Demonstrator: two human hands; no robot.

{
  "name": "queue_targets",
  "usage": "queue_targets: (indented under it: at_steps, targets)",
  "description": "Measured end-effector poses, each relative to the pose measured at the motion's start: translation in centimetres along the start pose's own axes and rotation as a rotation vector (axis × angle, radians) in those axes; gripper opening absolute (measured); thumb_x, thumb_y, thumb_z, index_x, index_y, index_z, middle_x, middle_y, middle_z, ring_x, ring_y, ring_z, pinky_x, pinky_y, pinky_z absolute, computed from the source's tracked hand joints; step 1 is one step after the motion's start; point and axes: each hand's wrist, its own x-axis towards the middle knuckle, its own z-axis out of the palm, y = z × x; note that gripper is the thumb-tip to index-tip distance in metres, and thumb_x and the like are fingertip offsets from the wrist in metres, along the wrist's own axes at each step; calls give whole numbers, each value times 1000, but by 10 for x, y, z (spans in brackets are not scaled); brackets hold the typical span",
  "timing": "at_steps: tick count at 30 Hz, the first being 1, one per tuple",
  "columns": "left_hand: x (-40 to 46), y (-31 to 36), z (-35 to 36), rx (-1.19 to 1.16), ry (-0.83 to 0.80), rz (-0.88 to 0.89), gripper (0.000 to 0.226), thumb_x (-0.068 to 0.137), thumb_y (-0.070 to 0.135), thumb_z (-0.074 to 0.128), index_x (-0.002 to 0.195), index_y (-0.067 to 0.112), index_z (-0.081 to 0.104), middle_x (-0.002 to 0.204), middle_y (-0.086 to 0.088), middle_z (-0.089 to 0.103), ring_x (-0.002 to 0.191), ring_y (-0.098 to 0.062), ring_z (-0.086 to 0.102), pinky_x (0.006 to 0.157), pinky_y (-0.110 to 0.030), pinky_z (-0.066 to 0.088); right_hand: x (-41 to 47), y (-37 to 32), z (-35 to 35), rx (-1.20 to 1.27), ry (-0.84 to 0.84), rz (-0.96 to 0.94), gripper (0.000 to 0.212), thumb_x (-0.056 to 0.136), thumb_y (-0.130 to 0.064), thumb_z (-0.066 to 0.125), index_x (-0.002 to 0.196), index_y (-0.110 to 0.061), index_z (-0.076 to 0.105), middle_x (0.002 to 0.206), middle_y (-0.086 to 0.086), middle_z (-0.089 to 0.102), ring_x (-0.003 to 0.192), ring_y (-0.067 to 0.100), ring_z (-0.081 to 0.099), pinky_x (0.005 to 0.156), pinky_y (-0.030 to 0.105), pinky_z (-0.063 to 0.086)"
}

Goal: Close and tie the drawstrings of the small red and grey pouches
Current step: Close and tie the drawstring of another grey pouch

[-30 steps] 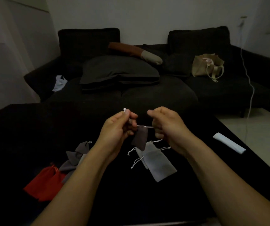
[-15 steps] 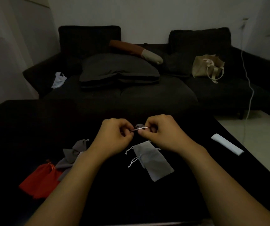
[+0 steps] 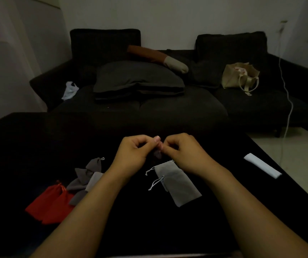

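Observation:
My left hand (image 3: 133, 154) and my right hand (image 3: 184, 154) meet fingertip to fingertip above the black table (image 3: 28, 146). Between them they pinch the strings of a small dark grey pouch (image 3: 158, 155), which hangs mostly hidden behind the fingers. Just below the right hand lie light grey pouches (image 3: 177, 183) flat on the table, their white drawstrings loose to the left. Left of my left forearm lies a heap of grey pouches (image 3: 86, 181), and two red pouches (image 3: 50, 203) lie beyond it at the far left.
A white folded strip (image 3: 263, 165) lies near the table's right edge. Behind the table stands a dark sofa (image 3: 168, 108) with cushions, a beige tote bag (image 3: 239, 76) and a white plastic bag (image 3: 70, 90). A white cable (image 3: 289, 101) hangs at the right.
My hands have come together and dropped lower toward the table. The dark grey pouch, earlier hanging in plain view from a taut string, is now almost hidden between my fingers.

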Motion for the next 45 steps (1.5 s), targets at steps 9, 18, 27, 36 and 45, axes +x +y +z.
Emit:
queue_targets:
  at_steps: [9,18,27,36,45]
  targets:
    - [5,1,-8,-20,-26,19,14,93,8,61,91,9,75,87,-5,77,85,-10,72,75,-18,56,4,0,-7,148,48,15,23,96,-24,61,79,-16,73,96,7,63,89,17,62,84,33,49]
    - [6,-6,-28,374,-160,72,13,92,18,66,98,19,77,91,5,76,90,-7,71,87,-34,58,-2,-6,-9,-149,38,-180,15,88,-18,73,94,-31,73,87,-11,71,83,-1,66,79,29,58]
    - [4,-3,-35,305,-231,13,10,87,12,70,93,13,78,88,-2,77,88,-15,73,84,-31,58,-6,-14,-8,-337,-40,-305,11,90,-23,71,97,-31,68,86,-10,68,81,5,64,74,36,58]
    - [0,11,-36,32,-223,-56,21,77,16,71,94,5,76,89,-9,77,85,-14,72,75,-19,56,-9,-12,-13,245,-106,-152,6,92,-9,67,87,-12,63,71,6,66,63,12,63,59,24,50]
    - [-2,17,-26,-380,-112,-85,27,67,5,68,93,10,66,75,-5,75,69,-8,72,59,-14,53,-9,-17,-16,698,-102,-14,9,91,-4,64,99,-6,66,70,3,66,61,5,58,57,15,46]
